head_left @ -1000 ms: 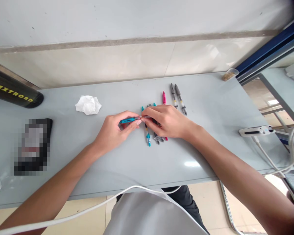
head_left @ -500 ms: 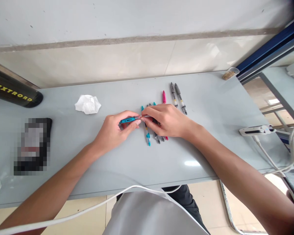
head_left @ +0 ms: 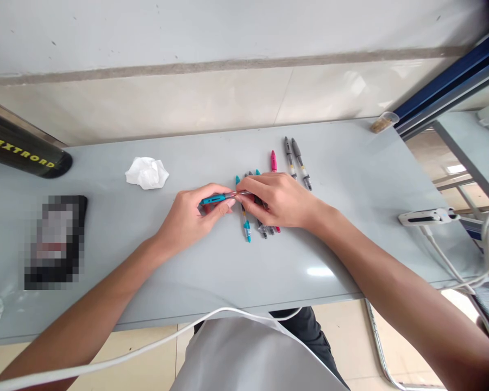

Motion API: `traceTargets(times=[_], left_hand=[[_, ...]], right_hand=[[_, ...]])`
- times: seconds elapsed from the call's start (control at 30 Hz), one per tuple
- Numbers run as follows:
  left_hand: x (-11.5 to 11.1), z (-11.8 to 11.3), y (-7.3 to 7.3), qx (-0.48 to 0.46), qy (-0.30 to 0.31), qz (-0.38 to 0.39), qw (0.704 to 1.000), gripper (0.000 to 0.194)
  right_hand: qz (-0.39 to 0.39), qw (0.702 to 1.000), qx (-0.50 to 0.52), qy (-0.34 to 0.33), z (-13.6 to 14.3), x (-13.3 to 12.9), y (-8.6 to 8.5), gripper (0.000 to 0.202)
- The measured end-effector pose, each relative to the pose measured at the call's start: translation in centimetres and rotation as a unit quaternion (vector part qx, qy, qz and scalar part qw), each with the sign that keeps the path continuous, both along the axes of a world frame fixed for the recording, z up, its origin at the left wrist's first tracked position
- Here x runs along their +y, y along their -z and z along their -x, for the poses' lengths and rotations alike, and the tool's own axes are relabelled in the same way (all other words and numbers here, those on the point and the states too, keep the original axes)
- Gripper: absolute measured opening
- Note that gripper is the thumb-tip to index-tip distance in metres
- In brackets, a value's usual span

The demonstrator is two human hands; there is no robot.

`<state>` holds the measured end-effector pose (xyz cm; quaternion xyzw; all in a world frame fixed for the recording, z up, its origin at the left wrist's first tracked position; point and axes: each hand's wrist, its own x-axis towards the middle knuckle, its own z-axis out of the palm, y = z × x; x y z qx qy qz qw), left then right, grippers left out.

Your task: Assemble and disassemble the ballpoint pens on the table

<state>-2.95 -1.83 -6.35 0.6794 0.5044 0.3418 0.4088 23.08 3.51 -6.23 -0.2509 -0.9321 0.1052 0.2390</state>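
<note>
Between my two hands lies a pen with a teal barrel end (head_left: 214, 199), held nearly level above the table. My left hand (head_left: 191, 217) is closed on its teal part, thumb and fingers pinching it. With fingertips meeting the left ones, my right hand (head_left: 279, 201) pinches the clear part of the pen; its far end is hidden under the fingers. Beneath the right hand are several pens: a teal one (head_left: 248, 233) at the left, dark ones (head_left: 263, 232), and a pink one (head_left: 273, 158), partly covered. Two grey pens (head_left: 301, 164) lie further right.
A crumpled white tissue (head_left: 147, 172) lies left of the hands. Further left are a dark bottle (head_left: 28, 149) and a blurred dark object (head_left: 57, 241). At the right stand a small clear cup (head_left: 384, 123) and a white device (head_left: 426, 216) with a cable. A white cable (head_left: 146, 346) crosses in front.
</note>
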Motion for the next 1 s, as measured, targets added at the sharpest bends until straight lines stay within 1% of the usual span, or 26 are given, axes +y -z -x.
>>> traceTargets(times=[0.2, 0.37, 0.57, 0.8, 1.0], left_hand=[[-0.01, 0.07, 0.05, 0.001, 0.001, -0.009, 1.000, 0.031], [-0.02, 0.11, 0.03, 0.013, 0.002, -0.014, 1.000, 0.033], [-0.08, 0.01, 0.01, 0.047, -0.004, -0.038, 0.998, 0.035], [-0.01, -0.02, 0.10, 0.048, 0.002, -0.052, 0.997, 0.030], [0.02, 0.06, 0.27, 0.041, 0.004, -0.058, 0.997, 0.031]], right_hand=[[-0.003, 1.000, -0.002, 0.000, -0.01, 0.00, -0.04, 0.024], [-0.005, 1.000, -0.006, 0.003, 0.02, -0.02, -0.06, 0.024], [-0.006, 1.000, -0.013, 0.006, -0.04, -0.07, -0.14, 0.025], [-0.001, 1.000, -0.019, 0.011, 0.09, -0.04, -0.14, 0.026], [-0.003, 1.000, -0.021, 0.008, -0.01, -0.03, -0.15, 0.028]])
